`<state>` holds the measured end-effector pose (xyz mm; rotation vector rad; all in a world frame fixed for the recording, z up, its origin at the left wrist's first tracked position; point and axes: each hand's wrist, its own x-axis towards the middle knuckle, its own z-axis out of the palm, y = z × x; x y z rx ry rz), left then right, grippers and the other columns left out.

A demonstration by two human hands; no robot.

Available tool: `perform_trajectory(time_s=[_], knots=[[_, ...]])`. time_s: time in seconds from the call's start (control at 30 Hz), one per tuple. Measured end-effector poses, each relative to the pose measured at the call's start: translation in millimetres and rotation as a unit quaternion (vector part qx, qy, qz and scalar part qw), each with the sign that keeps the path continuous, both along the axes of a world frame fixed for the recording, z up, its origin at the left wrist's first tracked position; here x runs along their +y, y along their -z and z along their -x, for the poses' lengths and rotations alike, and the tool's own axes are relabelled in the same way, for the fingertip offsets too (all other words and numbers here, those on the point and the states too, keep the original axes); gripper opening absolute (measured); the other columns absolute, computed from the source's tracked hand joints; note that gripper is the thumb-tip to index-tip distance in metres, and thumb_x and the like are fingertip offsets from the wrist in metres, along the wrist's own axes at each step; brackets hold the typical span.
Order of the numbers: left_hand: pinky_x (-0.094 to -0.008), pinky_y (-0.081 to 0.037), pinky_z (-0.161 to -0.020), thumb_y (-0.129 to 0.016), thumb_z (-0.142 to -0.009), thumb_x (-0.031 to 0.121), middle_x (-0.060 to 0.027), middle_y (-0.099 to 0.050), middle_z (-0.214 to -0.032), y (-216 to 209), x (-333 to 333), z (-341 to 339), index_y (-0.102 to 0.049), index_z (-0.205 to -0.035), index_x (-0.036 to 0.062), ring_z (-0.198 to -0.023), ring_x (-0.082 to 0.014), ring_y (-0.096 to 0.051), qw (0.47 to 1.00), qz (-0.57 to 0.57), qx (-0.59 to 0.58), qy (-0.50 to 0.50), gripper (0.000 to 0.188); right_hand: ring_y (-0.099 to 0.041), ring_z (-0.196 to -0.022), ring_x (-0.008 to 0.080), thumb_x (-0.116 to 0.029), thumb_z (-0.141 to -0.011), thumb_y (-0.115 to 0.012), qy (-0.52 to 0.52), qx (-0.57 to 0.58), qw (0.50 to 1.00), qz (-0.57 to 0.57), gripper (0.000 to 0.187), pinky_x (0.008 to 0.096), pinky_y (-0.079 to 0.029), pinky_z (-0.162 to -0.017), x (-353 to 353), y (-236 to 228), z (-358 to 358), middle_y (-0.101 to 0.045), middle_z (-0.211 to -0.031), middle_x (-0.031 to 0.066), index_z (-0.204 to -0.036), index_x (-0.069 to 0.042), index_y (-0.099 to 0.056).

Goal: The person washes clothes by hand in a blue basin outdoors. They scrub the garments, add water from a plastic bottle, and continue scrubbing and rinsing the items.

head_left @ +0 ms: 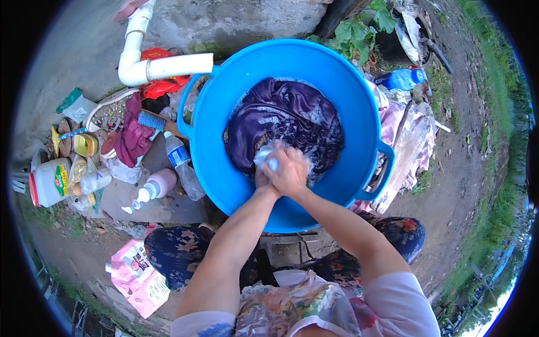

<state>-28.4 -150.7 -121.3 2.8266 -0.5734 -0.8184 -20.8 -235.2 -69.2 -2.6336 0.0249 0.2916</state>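
Note:
A large blue tub (281, 56) holds dark purple, shiny wet cloth (297, 104) in soapy water. Both my hands meet over the near part of this cloth. My right hand (290, 170) lies on top, its fingers curled around a white, foamy lump (270, 159). Whether the lump is bunched cloth or only suds, I cannot tell. Mostly covered by the right, my left hand (263, 177) presses against the same lump from the left, its fingers largely hidden.
A white pipe (174, 66) reaches to the tub's rim. To the left are a clear bottle (178, 154), a pink pump bottle (159, 184), a blue brush (150, 120) and a white jug (50, 182). A pink pouch (137, 278) lies near left, a blue bottle (400, 80) far right.

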Motion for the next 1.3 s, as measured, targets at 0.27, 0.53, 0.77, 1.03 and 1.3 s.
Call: perform_trajectory(time_s=[0.27,0.53,0.77,1.03,1.3], knots=[[-0.0521,-0.010,-0.114,-0.074,-0.072,0.039,-0.0085,-0.014,-0.155,-22,-1,-16,-0.023,-0.148,0.0101,-0.142,-0.0302,-0.012,0.989,0.111,0.067,-0.075,0.096,-0.066,-0.065,0.0325,-0.029,-0.083,-0.065,0.245,-0.015,0.954,-0.172,0.031,0.0415,-0.050,-0.064,-79,48,-68,-0.065,-0.071,0.0217,-0.080,0.002,-0.061],[-0.0522,-0.017,-0.112,-0.070,-0.075,0.034,-0.0102,-0.027,-0.147,-12,-11,-20,-0.031,-0.142,0.0090,-0.137,-0.0343,-0.021,0.996,0.011,0.087,-0.030,0.081,-0.059,-0.070,0.0357,-0.023,-0.078,-0.069,0.147,-0.121,0.973,-0.128,0.020,0.0433,-0.045,-0.064,-19,69,-56,-0.064,-0.077,0.0143,-0.081,-0.005,-0.060],[-0.0447,-0.049,-0.074,-0.063,-0.074,0.010,-0.0175,-0.062,-0.096,-35,25,-37,-0.053,-0.099,0.0063,-0.085,-0.0348,-0.063,0.922,0.290,-0.017,-0.254,0.028,-0.064,-0.075,0.0302,-0.026,-0.081,-0.069,0.166,0.027,0.979,-0.115,0.025,0.0413,-0.050,-0.070,-73,21,-100,-0.068,-0.087,0.0142,-0.096,-0.005,-0.068],[-0.0268,-0.051,-0.073,-0.045,-0.076,-0.004,-0.0084,-0.058,-0.098,-146,49,-76,-0.050,-0.104,0.0015,-0.086,-0.0119,-0.058,0.553,0.710,0.106,-0.423,0.029,-0.059,-0.111,0.0284,-0.060,-0.065,-0.072,0.034,0.179,0.981,0.070,0.080,0.0428,-0.044,-0.094,-76,35,-93,-0.062,-0.117,0.0171,-0.126,-0.010,-0.053],[-0.0402,-0.050,-0.078,-0.054,-0.076,0.002,-0.0225,-0.059,-0.097,-120,0,-116,-0.053,-0.109,0.0039,-0.092,-0.0352,-0.061,0.907,0.389,-0.149,-0.054,0.033,-0.058,-0.106,0.0348,-0.037,-0.079,-0.063,-0.266,0.122,0.956,-0.004,0.050,0.0463,-0.043,-0.093,-37,-1,4,-0.060,-0.111,0.0202,-0.114,-0.002,-0.058]])
